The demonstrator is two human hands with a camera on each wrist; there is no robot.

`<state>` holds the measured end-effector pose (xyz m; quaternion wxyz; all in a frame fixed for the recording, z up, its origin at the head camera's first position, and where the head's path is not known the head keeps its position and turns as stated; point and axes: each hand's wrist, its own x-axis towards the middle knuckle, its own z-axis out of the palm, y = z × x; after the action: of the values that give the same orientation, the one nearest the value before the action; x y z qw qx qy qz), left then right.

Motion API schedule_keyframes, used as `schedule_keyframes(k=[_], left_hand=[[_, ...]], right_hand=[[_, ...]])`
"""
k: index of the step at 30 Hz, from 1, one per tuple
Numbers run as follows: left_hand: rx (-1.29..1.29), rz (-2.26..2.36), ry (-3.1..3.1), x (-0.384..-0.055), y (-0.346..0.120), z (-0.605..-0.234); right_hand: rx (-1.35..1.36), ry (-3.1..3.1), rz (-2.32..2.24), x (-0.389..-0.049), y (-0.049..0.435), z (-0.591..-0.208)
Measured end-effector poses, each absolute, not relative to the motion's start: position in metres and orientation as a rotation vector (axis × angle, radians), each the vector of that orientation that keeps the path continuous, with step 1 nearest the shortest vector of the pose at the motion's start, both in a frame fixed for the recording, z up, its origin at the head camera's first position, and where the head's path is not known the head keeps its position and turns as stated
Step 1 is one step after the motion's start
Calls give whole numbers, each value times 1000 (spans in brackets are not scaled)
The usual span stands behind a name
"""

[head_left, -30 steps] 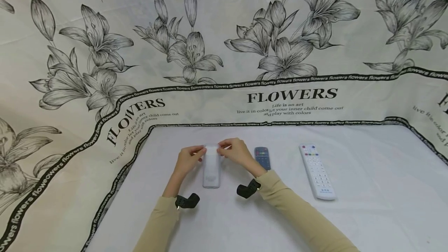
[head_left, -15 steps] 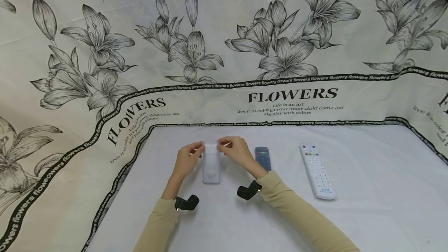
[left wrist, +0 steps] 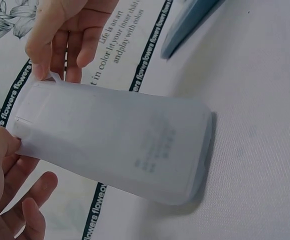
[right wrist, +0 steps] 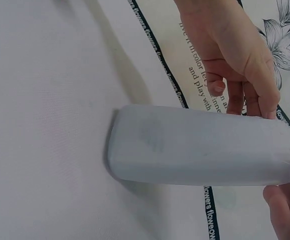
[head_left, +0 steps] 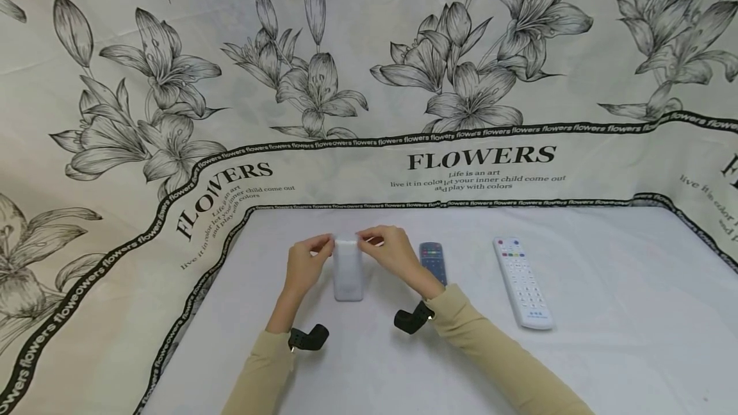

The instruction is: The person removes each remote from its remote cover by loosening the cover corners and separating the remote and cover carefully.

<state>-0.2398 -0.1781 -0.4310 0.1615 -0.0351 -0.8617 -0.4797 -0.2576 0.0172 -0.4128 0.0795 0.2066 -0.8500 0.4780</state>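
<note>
White counter (head_left: 623, 287), flower-print cloth (head_left: 334, 175) behind. Left hand (head_left: 305, 265) and right hand (head_left: 393, 252) pinch opposite far corners of the translucent sleeve (head_left: 348, 279), neither nearer; its long axis runs from them nearward along the counter.

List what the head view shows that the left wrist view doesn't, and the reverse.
Only the head view: the white remote, the black wrist devices and the tan sleeves.
Only the left wrist view: blurred dark print under the cloudy cover.
Both: left hand and right hand pinching one end of that cover, the printed cloth, the white surface, and apparently the same blue remote.
</note>
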Motion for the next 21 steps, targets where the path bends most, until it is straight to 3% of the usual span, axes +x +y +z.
schedule_keyframes(k=[21], left_hand=[[-89, -1533, -2524, -230, -187, -429]], right_hand=[[664, -2466, 1426, -247, 13, -409]])
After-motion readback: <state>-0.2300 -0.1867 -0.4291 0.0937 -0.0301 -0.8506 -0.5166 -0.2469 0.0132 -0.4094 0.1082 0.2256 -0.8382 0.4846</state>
